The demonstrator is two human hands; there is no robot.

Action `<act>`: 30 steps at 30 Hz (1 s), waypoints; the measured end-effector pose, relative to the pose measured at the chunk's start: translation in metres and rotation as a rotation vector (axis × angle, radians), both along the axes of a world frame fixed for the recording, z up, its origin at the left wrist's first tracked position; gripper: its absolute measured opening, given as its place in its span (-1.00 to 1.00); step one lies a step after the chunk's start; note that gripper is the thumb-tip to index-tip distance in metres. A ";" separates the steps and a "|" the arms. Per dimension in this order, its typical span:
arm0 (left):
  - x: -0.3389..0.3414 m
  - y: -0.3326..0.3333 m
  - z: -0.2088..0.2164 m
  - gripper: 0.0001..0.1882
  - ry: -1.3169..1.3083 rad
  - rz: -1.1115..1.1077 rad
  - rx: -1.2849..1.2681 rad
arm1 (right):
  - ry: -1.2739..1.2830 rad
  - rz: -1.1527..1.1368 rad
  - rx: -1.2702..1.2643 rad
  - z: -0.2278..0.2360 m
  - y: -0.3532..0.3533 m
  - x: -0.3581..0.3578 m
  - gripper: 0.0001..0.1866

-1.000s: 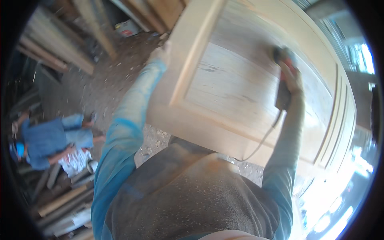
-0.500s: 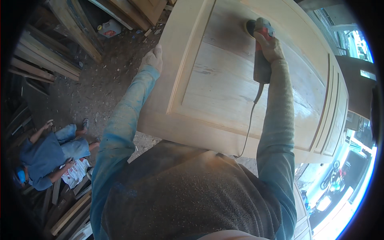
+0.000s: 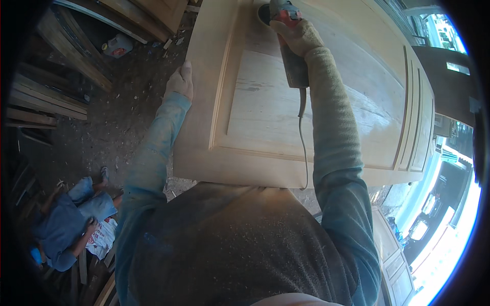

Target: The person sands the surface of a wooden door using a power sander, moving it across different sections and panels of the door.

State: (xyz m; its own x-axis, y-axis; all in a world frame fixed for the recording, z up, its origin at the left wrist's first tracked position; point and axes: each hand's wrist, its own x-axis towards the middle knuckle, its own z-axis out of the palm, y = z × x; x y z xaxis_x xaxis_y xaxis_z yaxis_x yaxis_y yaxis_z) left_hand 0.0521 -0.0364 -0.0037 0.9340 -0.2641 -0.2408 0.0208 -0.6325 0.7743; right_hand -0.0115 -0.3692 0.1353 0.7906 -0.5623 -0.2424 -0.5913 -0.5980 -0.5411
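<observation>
My right hand (image 3: 302, 36) is closed round the body of a grey and red angle grinder (image 3: 293, 66) with a round sanding disc (image 3: 264, 14). The disc lies over the far left part of the recessed panel in a pale wooden door (image 3: 265, 112). From the grinder's rear end, its cord (image 3: 303, 132) runs down across the door to the near edge. My left hand (image 3: 180, 83) grips the door's left edge, with some of its fingers hidden.
Planks (image 3: 48, 97) and frames stand at the left, near a whitish jug (image 3: 117, 46) on the littered floor. A person in a blue shirt (image 3: 61, 224) sits at the lower left with a white bag (image 3: 103, 237). Another panelled door (image 3: 393, 260) stands at the lower right.
My right hand has moved the grinder left and farther away across the panel, toward its upper left corner. My left hand remains on the door's edge. The whole view has shifted somewhat.
</observation>
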 end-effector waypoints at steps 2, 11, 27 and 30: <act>-0.003 -0.006 0.013 -0.27 -0.027 -0.020 -0.011 | -0.039 -0.018 -0.048 -0.002 -0.026 -0.019 -0.33; -0.006 -0.008 0.004 -0.28 0.084 -0.032 -0.223 | 0.067 -0.396 -0.114 -0.019 -0.207 -0.147 -0.30; 0.002 0.002 0.020 -0.21 -0.134 0.116 0.246 | -0.045 -0.320 0.017 -0.017 -0.300 -0.216 -0.25; -0.003 -0.016 0.032 -0.20 -0.121 0.113 0.272 | -0.076 -0.426 -0.121 -0.043 -0.414 -0.290 -0.22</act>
